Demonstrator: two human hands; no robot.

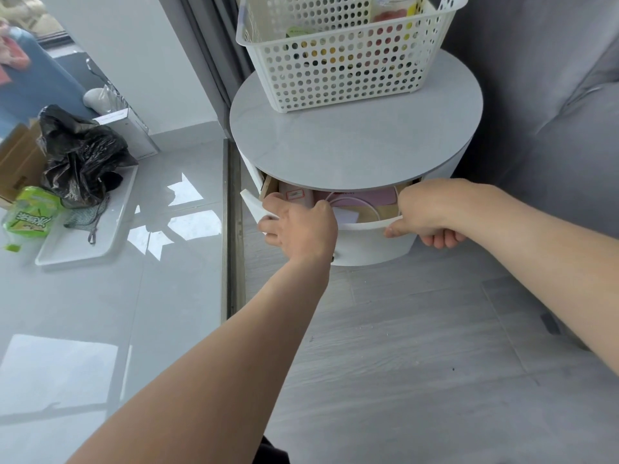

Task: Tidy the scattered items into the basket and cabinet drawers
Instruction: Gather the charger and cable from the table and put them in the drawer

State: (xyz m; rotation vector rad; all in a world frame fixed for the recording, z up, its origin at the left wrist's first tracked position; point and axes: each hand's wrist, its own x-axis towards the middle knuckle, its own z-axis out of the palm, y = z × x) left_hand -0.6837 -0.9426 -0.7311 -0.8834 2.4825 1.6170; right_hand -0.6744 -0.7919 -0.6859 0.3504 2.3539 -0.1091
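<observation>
1. Left hand (299,224): grip closed over the curved white front rim of the drawer (368,244), thumb inside.
2. Right hand (427,214): fingers curled around the same rim.
3. Drawer: partly open beneath the round grey cabinet (351,142) top, holding pink items.
4. Perforated white plastic basket (345,61): stands on the cabinet top, filled.

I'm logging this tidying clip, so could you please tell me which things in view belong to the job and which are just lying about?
Part of the job:
- drawer, partly open, gripped at its front edge by left hand and right hand
- white basket on the round cabinet top
- pink items and cable inside the drawer

Just lying about:
- black plastic bag
- green packet
- white tray
- cardboard box
</observation>
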